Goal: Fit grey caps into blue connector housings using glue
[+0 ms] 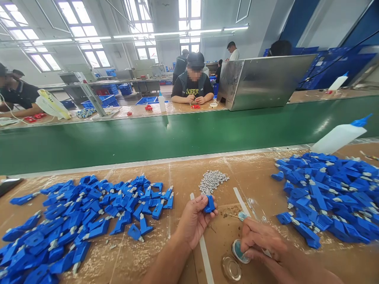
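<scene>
My left hand (194, 221) pinches a small blue plastic part (209, 204) between thumb and fingers, raised over the brown table. My right hand (262, 240) is curled, its fingertips at a small round tub of blue-green paste (240, 252). At its upper knuckles is a thin stick with a blue-green lump (242, 215); whether the fingers grip this is unclear. Beside the tub lies a clear round lid (231, 268). Beyond my left hand is a heap of small grey pieces (213, 180).
Blue parts with pale tips are heaped at left (85, 213) and right (328, 193). A white squeeze bottle (339, 138) leans at the far right. Across the green conveyor belt (133, 140), a person (192, 85) works with red pieces. A metal box (263, 83) stands beside that person.
</scene>
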### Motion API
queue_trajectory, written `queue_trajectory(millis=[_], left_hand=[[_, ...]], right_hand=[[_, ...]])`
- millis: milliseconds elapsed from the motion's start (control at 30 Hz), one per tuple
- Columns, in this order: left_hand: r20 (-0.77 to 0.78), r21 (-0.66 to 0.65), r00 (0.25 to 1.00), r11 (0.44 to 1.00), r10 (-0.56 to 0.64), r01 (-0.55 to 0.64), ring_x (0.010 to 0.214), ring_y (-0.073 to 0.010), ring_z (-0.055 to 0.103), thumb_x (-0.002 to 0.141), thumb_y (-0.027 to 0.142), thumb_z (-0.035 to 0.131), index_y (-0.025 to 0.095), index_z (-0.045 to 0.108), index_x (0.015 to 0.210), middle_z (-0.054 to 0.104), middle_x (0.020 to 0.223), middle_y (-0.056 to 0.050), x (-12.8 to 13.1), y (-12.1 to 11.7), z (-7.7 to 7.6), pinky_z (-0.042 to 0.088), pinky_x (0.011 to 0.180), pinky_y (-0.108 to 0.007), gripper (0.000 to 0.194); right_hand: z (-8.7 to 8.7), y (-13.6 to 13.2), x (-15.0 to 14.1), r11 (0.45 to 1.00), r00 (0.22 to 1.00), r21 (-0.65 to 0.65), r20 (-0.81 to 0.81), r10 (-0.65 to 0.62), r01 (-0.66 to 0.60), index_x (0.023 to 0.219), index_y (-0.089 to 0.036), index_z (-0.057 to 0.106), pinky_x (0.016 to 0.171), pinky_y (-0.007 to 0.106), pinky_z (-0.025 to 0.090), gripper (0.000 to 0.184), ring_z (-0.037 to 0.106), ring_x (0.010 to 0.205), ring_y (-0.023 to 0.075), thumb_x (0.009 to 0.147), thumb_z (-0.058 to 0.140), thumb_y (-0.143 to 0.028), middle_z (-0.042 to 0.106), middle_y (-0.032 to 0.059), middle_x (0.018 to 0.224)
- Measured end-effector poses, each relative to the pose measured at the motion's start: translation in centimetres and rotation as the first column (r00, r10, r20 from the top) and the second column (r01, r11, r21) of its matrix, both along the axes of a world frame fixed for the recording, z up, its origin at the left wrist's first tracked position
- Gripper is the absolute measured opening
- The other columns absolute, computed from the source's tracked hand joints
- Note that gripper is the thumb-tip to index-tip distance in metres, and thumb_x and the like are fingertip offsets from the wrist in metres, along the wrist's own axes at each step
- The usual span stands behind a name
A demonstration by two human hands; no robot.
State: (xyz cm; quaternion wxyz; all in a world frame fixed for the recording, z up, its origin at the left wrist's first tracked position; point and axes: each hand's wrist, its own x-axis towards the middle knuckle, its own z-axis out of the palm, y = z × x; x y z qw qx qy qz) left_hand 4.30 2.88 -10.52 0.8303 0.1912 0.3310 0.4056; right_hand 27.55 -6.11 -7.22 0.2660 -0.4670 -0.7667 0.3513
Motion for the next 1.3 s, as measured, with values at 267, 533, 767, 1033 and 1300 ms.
queue_trajectory(millis=[267,533,767,1033,1300], left_hand=[[0.008,0.010,0.999,0.999,-0.042,0.042,0.066,-0.0080,0.065,0.072,0.038,0.098,0.003,0.082,0.101,0.077,0.086,-0.012,0.7,-0.7,-0.5,0.049,0.057,-0.012,0.048],[0.070,-0.031,0.994,0.995,-0.088,0.090,0.059,-0.0075,0.064,0.069,0.044,0.100,0.003,0.082,0.087,0.076,0.077,-0.014,1.2,-0.1,-1.4,0.049,0.055,-0.012,0.049],[0.123,-0.022,0.982,0.989,-0.140,0.144,0.056,-0.0076,0.064,0.067,0.049,0.100,0.003,0.082,0.084,0.074,0.071,-0.012,1.5,0.2,-3.9,0.049,0.053,-0.012,0.052],[0.142,0.018,0.977,0.987,-0.160,0.160,0.059,-0.0074,0.062,0.079,0.046,0.092,0.003,0.082,0.090,0.074,0.077,-0.014,1.4,-0.2,-4.5,0.049,0.056,-0.013,0.046],[0.121,0.025,0.973,0.980,-0.198,0.197,0.062,-0.0070,0.063,0.083,0.045,0.089,0.004,0.083,0.091,0.075,0.080,-0.013,0.8,-0.2,-3.0,0.050,0.059,-0.013,0.043]], right_hand=[[-1.2,2.2,-0.2,0.956,0.937,-0.027,-0.191,-0.292,0.292,0.090,-0.028,0.074,0.073,0.033,0.057,0.043,0.072,0.078,0.0245,0.107,0.052,-0.060,0.075,0.0032,0.084],[-0.7,5.9,-3.3,0.904,0.908,0.217,-0.293,-0.299,0.368,0.092,-0.031,0.075,0.075,0.025,0.055,0.027,0.073,0.076,0.0180,0.109,0.057,-0.043,0.078,-0.0029,0.082],[-1.3,6.9,-3.0,0.915,0.965,0.343,-0.218,-0.145,0.215,0.102,-0.032,0.069,0.076,0.023,0.056,0.017,0.074,0.075,0.0143,0.111,0.055,-0.029,0.077,-0.0057,0.083],[-2.4,7.4,-3.2,0.914,0.960,0.345,-0.246,-0.130,0.212,0.102,-0.030,0.067,0.076,0.025,0.054,0.016,0.073,0.077,0.0152,0.110,0.055,-0.024,0.078,-0.0043,0.084],[-2.6,6.9,-3.2,0.925,0.965,0.311,-0.212,-0.157,0.219,0.105,-0.032,0.070,0.087,0.030,0.053,0.017,0.072,0.075,0.0156,0.112,0.054,-0.029,0.076,-0.0056,0.084]])
